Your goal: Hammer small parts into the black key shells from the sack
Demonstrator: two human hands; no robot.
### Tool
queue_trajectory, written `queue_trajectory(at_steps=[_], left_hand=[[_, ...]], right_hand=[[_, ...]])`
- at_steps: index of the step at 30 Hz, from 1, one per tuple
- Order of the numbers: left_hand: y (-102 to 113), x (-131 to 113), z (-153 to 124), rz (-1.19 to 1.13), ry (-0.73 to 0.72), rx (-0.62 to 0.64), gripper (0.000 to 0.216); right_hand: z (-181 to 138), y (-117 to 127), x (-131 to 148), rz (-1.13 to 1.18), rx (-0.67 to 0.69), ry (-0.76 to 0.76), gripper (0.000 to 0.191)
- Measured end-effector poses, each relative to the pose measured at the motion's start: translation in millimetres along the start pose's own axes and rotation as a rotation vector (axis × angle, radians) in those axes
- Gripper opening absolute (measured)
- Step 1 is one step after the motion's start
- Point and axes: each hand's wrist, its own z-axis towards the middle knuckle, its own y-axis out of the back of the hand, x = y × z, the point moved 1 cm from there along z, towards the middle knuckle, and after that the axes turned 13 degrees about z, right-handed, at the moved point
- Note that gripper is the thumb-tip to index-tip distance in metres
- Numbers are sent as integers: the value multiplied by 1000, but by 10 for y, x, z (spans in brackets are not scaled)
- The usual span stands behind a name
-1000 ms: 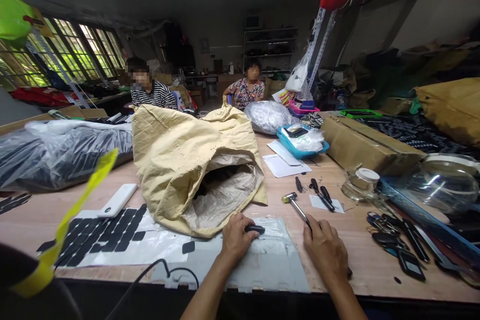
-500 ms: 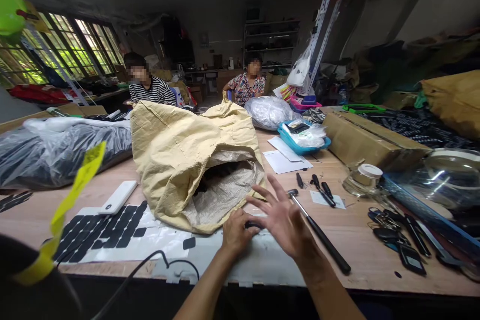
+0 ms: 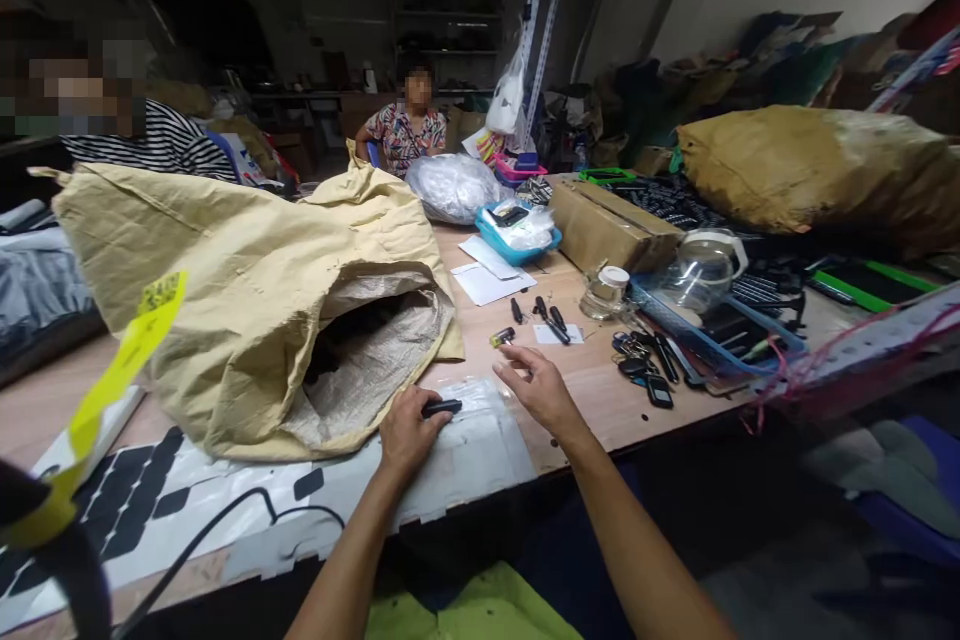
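- Black piece (image 3: 441,408) in the left hand (image 3: 407,430): fingers closed round its near end, far end sticking out toward the right hand, sheet (image 3: 480,455) beneath.
- Right hand (image 3: 546,390): fingers loosely bent, not clenched, over a hammer (image 3: 502,337). Hammer head just beyond the fingertips, lying on the bench (image 3: 600,390). Whether they grasp the handle or only hover: cannot tell.
- Progress, my judgement: mid-handling. Piece is held over the sheet, not yet put down; hammer looks unlifted.
- Done: no finished result I can point to near the fingers. Work on the piece itself not visible at this size.
- Left: releasing the piece, at least. Small black tools (image 3: 556,320) lie past the right fingers, none in hand; any role they have is unclear.
- Hidden: near end of the piece, covered by the left fingers. Most of the hammer handle, blocked by the right hand.
- Sack (image 3: 240,280) sits just beyond and left of the left fingers, mouth facing them; inside too dark to make out.
- Cut off: dark-patterned sheet (image 3: 131,495), far left of the left fingers, partly behind a blurred yellow tag (image 3: 127,360).
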Motion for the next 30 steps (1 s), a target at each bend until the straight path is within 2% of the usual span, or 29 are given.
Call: queue_trajectory(at_steps=[1,3,5,7,10,12,15,17,21,30], left_hand=[[6,6,4,5,-3,2,13],[9,21,13,12,-7,3,13],[6,39,24,9,-19,0,13],[4,56,36,1,-24,-4,13],[7,65,49,-12,-11,-5,13],[12,56,51,-18,10,3,14],[22,25,44,-28,36,17,12],[28,-1,38,-36,52,27,11],[43,-55,26,-40,81,45,12],[70,-130,5,-25,119,44,10]], right_hand=[[-25,113,-153,-206,-113,34,46],[-75,262,-390,-579,-254,17,37],[-98,323,-515,-779,-280,-33,30],[-89,332,-533,-844,-250,-65,23],[-95,301,-438,-772,-206,-54,20],[-171,243,-355,-622,-157,13,26],[-399,114,-271,-336,-7,96,35],[-569,41,-252,-251,52,151,35],[-789,-22,-273,-255,117,287,38],[-889,-87,-384,-459,171,354,44]])
